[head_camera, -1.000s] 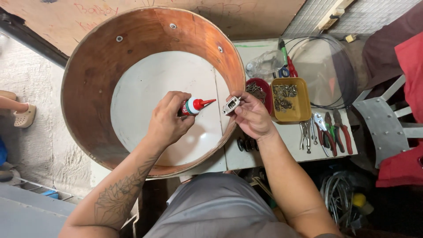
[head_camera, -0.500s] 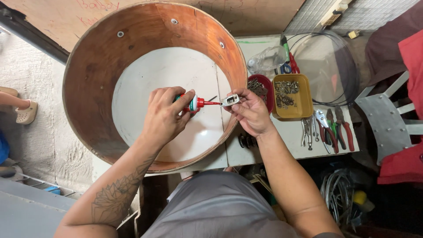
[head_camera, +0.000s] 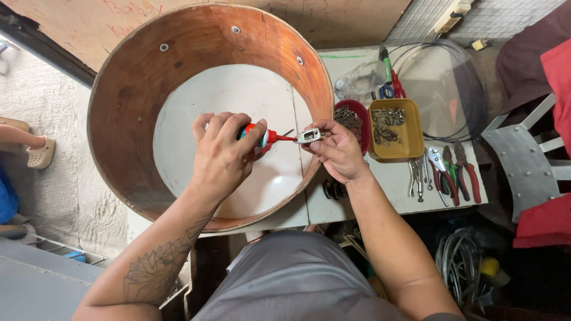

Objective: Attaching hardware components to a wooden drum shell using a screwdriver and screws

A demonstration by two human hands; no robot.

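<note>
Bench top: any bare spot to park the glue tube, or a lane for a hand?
Free: white surface inside the wooden drum shell, below the left hand; small strip of table between right hand and pliers. Crowded: yellow tray, red bowl, plastic bag along the right.

rough concrete floor (head_camera: 56, 184), metal chair (head_camera: 526, 160)

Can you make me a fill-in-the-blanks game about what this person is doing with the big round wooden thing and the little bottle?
1. The left hand squeezes a small bottle with a ____ nozzle.
2. The right hand holds a small ____ part at the nozzle's tip.
3. Both hands are over a big round ____ shell.
4. The tray of small hardware is ____.

Missing words: red; metal; wooden; yellow
</note>
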